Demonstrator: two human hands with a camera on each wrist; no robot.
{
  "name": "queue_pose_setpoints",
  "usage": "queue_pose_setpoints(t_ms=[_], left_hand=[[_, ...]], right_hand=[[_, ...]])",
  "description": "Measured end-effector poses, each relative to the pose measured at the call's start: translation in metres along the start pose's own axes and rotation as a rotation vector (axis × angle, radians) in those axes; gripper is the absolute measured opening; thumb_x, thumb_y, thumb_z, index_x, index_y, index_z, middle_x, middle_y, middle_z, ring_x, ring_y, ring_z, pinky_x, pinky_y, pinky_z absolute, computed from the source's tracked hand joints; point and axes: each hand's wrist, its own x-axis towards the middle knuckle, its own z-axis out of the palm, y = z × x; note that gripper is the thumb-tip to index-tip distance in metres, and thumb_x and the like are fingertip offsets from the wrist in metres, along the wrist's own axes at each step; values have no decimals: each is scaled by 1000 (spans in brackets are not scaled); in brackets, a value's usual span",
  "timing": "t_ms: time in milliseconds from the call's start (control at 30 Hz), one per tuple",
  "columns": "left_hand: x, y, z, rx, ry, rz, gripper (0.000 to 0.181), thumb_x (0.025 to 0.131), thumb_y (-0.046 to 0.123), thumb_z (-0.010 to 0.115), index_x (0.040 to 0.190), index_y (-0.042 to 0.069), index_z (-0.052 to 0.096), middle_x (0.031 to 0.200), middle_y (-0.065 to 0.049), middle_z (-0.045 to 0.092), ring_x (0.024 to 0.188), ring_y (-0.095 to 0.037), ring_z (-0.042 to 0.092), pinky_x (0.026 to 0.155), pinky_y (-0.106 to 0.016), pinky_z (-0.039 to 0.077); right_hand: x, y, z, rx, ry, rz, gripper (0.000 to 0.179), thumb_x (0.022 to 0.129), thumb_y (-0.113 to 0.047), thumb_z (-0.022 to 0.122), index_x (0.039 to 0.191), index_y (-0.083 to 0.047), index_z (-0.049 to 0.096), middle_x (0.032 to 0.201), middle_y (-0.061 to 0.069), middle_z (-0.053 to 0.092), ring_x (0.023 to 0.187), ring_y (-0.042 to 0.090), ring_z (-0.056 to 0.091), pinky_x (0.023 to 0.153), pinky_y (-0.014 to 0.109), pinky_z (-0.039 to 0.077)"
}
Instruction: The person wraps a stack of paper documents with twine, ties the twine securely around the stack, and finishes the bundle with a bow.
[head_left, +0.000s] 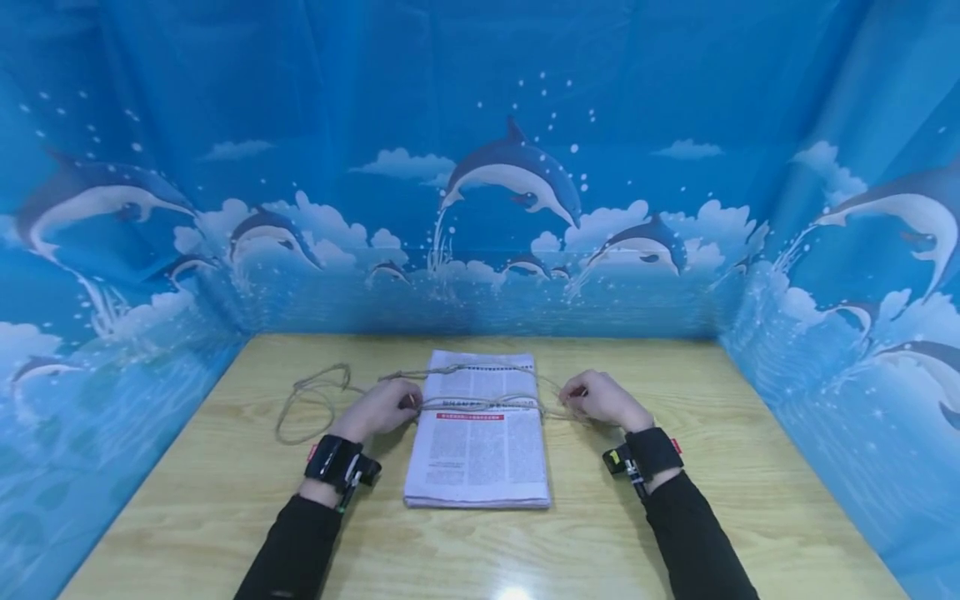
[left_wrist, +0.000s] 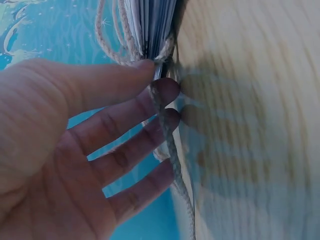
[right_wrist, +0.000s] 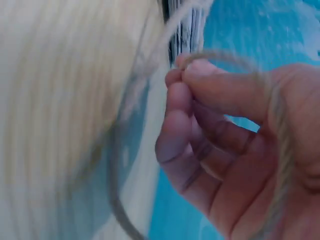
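Observation:
A stack of newspapers (head_left: 480, 458) lies on the wooden table, with a thin tan rope (head_left: 480, 407) running across it in two lines. At the stack's left side, my left hand (head_left: 386, 407) has its thumb and index finger at the rope. In the left wrist view a strand of rope (left_wrist: 170, 145) crosses the fingers of that hand (left_wrist: 120, 130), close to the stack's edge (left_wrist: 150, 30). To the right of the stack, my right hand (head_left: 603, 398) pinches rope between thumb and index finger. A loop of rope (right_wrist: 282, 145) hangs over this hand (right_wrist: 220, 130) in the right wrist view.
Loose rope (head_left: 303, 387) lies in a loop on the table, left of my left hand. A blue curtain (head_left: 480, 283) printed with dolphins surrounds the back and sides of the wooden table (head_left: 480, 558).

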Motion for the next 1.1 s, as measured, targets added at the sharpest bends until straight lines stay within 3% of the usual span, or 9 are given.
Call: queue_pose_setpoints(t_ms=[200, 300, 400, 500, 533, 633, 733, 967, 1100], left_hand=[[1, -1, 0, 14, 2, -24, 7, 89, 11, 68, 95, 15, 71, 81, 3, 67, 72, -10, 59, 70, -31, 49], [1, -2, 0, 7, 4, -21, 7, 90, 11, 68, 93, 16, 71, 80, 4, 66, 72, -10, 58, 70, -30, 49], [1, -2, 1, 5, 2, -17, 7, 90, 11, 68, 92, 16, 71, 79, 5, 66, 71, -10, 58, 69, -30, 49], [2, -3, 1, 6, 0, -18, 7, 90, 11, 68, 93, 16, 71, 79, 5, 66, 72, -9, 58, 70, -30, 49], [1, -3, 1, 7, -1, -18, 7, 90, 11, 68, 93, 16, 71, 80, 5, 66, 72, -9, 58, 70, -30, 49], [1, -3, 0, 10, -4, -13, 7, 90, 11, 68, 95, 15, 72, 82, 5, 67, 74, -9, 59, 71, -31, 50], [0, -3, 0, 12, -11, -18, 9, 90, 11, 68, 96, 16, 72, 84, 5, 68, 75, -9, 60, 72, -31, 50], [0, -3, 1, 27, -22, -40, 9, 91, 13, 67, 96, 17, 73, 85, 4, 68, 75, -9, 59, 72, -31, 50], [1, -2, 1, 25, -23, -42, 9, 90, 13, 67, 96, 17, 72, 87, 4, 69, 78, -10, 60, 74, -32, 50]], right_hand=[[1, 9, -2, 35, -47, 28, 18, 97, -10, 57, 107, -4, 70, 82, 8, 67, 62, 13, 51, 61, 30, 44], [4, 8, 2, 72, -87, -66, 19, 99, -9, 54, 115, -5, 64, 97, 12, 66, 73, 19, 55, 68, 35, 46], [5, 4, 5, 42, -120, -149, 25, 101, -12, 52, 120, -3, 64, 118, 20, 61, 100, 32, 59, 87, 48, 48], [5, 0, 7, 0, -129, -160, 30, 103, -15, 48, 122, 2, 64, 128, 24, 56, 119, 41, 53, 102, 54, 41], [4, -2, 6, -11, -122, -134, 32, 103, -16, 48, 123, 3, 64, 129, 25, 55, 122, 42, 51, 104, 55, 40], [2, 0, 1, 4, -107, -42, 32, 103, -16, 47, 115, 7, 65, 105, 23, 63, 92, 36, 61, 90, 48, 48], [-6, 9, -14, 29, -92, 112, 35, 104, -20, 46, 118, 7, 64, 90, 19, 61, 72, 27, 55, 77, 41, 46], [-43, 45, -63, 85, -5, 395, 62, 105, -40, 38, 133, 14, 47, 118, 35, 55, 105, 45, 56, 85, 50, 49], [-63, 60, -79, 81, 75, 505, 65, 104, -46, 35, 124, 14, 51, 109, 34, 55, 98, 44, 57, 75, 43, 49]])
